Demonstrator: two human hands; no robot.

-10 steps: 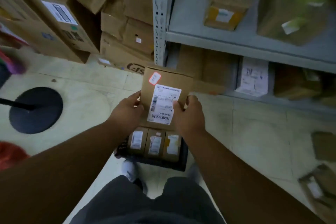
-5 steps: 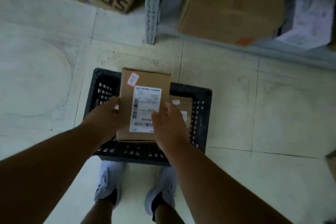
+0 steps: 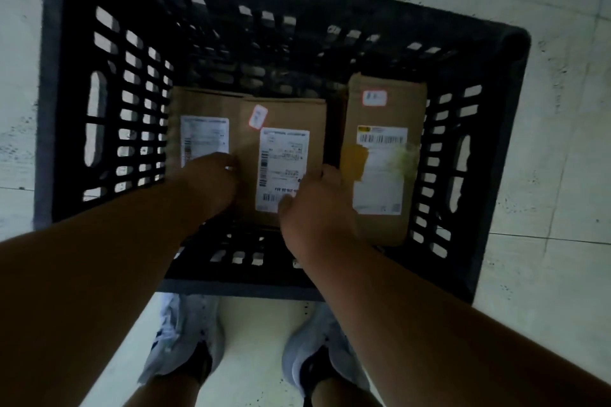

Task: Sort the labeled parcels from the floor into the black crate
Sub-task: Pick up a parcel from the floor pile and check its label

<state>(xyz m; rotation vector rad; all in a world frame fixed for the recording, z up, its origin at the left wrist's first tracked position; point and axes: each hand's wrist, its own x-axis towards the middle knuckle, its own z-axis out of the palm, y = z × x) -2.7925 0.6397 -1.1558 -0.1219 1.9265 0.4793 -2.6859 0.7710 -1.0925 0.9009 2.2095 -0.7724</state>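
Inside the black crate (image 3: 496, 129), a middle cardboard parcel (image 3: 284, 122) is gripped on its left edge by the left hand (image 3: 211, 182) and on its right edge by the right hand (image 3: 314, 208). It is flanked inside the crate by a left parcel (image 3: 201, 116) and a right parcel (image 3: 383, 155). Grey shoes (image 3: 185, 337) are seen below the crate on the tiled floor (image 3: 545, 307).

One black crate (image 3: 489, 175) on floor. Three cardboard parcels inside: left parcel (image 3: 198, 109), middle parcel (image 3: 287, 116), right parcel (image 3: 386, 116). Three white shipping labels, one per parcel. Two small red-edged stickers, on middle and right parcels. Two hands: left hand (image 3: 211, 182), right hand (image 3: 314, 205). Two grey shoes (image 3: 185, 337).
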